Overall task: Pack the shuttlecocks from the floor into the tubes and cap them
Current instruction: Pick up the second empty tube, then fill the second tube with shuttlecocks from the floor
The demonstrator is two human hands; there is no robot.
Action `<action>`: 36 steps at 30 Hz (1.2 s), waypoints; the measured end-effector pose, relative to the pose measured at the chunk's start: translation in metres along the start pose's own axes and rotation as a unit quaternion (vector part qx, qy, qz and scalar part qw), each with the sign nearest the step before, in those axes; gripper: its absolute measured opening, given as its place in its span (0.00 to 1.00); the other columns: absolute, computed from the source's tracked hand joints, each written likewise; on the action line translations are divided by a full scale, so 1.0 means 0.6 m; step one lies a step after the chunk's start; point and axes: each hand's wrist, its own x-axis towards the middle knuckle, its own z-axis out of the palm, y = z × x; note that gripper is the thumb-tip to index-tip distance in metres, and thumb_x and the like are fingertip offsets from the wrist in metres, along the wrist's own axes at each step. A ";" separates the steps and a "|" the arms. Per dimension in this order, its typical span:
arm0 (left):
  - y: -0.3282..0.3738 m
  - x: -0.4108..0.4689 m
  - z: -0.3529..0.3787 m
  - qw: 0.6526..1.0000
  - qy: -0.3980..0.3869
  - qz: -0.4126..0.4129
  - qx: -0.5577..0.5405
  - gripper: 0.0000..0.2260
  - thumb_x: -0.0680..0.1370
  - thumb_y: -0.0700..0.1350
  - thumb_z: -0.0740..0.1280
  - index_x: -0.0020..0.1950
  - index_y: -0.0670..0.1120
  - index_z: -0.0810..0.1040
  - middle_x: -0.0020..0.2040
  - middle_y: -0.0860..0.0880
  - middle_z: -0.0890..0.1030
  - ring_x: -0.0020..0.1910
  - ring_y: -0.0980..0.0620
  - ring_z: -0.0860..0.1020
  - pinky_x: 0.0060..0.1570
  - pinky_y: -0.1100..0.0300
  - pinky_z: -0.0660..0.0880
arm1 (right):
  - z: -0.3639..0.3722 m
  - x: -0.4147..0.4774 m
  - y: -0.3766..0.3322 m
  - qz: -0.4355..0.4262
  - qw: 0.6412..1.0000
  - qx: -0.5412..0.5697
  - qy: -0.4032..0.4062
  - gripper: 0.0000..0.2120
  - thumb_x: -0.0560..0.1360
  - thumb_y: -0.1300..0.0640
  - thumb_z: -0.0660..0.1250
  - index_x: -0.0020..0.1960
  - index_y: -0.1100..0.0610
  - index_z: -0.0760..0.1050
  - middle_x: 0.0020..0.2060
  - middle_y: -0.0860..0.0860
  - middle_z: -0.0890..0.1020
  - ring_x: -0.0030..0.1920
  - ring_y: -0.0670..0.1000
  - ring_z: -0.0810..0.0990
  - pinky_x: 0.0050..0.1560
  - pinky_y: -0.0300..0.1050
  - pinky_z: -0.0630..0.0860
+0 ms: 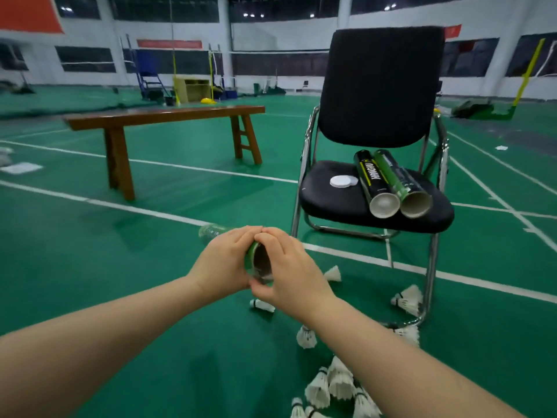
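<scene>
My left hand (224, 262) grips a green tube (256, 254) held out in front of me, its open mouth turned toward me. My right hand (289, 267) curls over that mouth with fingers and thumb on the rim; what it presses there is hidden. Several white shuttlecocks (331, 384) lie scattered on the green floor at lower right, one (262, 305) just under my hands. Two more open tubes, a black one (375, 184) and a green one (402, 184), lie on the chair seat beside white caps (343, 181).
The black chair (379, 86) with metal legs stands right of centre, shuttlecocks around its front leg. A wooden bench (162, 116) stands to the left. A clear plastic bottle (211, 232) lies on the floor beyond my hands. White court lines cross the floor.
</scene>
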 end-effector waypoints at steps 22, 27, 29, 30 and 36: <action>-0.176 -0.058 0.206 0.981 -0.145 -0.078 0.098 0.33 0.58 0.66 0.63 0.53 0.46 0.78 0.47 0.52 0.83 0.42 0.52 0.82 0.36 0.60 0.77 | 0.264 -0.021 0.170 0.188 0.963 0.165 -0.098 0.35 0.72 0.36 0.55 0.73 0.54 0.60 0.72 0.50 0.62 0.72 0.47 0.58 0.72 0.40 0.55; -0.211 -0.047 0.238 0.976 -0.164 -0.103 0.097 0.32 0.59 0.65 0.69 0.56 0.47 0.76 0.49 0.52 0.82 0.44 0.50 0.81 0.38 0.59 0.77 | 0.343 -0.011 0.288 0.350 0.930 0.051 -0.103 0.27 0.78 0.49 0.59 0.74 0.56 0.56 0.73 0.52 0.60 0.73 0.51 0.56 0.74 0.47 0.54; -0.231 -0.043 0.248 0.975 -0.164 -0.105 0.110 0.32 0.60 0.67 0.65 0.56 0.48 0.75 0.49 0.52 0.82 0.44 0.50 0.82 0.37 0.58 0.78 | 0.384 -0.009 0.322 0.368 0.912 0.008 -0.182 0.32 0.78 0.51 0.61 0.76 0.55 0.50 0.76 0.52 0.54 0.75 0.53 0.52 0.75 0.48 0.51; -0.241 -0.041 0.253 0.975 -0.158 -0.111 0.114 0.32 0.59 0.66 0.67 0.56 0.47 0.75 0.49 0.52 0.82 0.45 0.50 0.82 0.38 0.58 0.78 | 0.406 -0.008 0.334 0.360 0.910 -0.002 -0.203 0.34 0.77 0.51 0.63 0.76 0.55 0.49 0.76 0.52 0.53 0.76 0.53 0.50 0.75 0.48 0.50; -0.278 -0.030 0.281 0.978 -0.072 -0.154 0.117 0.33 0.59 0.63 0.68 0.56 0.43 0.77 0.50 0.48 0.82 0.46 0.47 0.80 0.46 0.58 0.76 | 0.509 0.002 0.366 0.274 0.915 -0.049 -0.291 0.39 0.75 0.46 0.66 0.77 0.53 0.48 0.77 0.51 0.52 0.76 0.53 0.48 0.75 0.50 0.46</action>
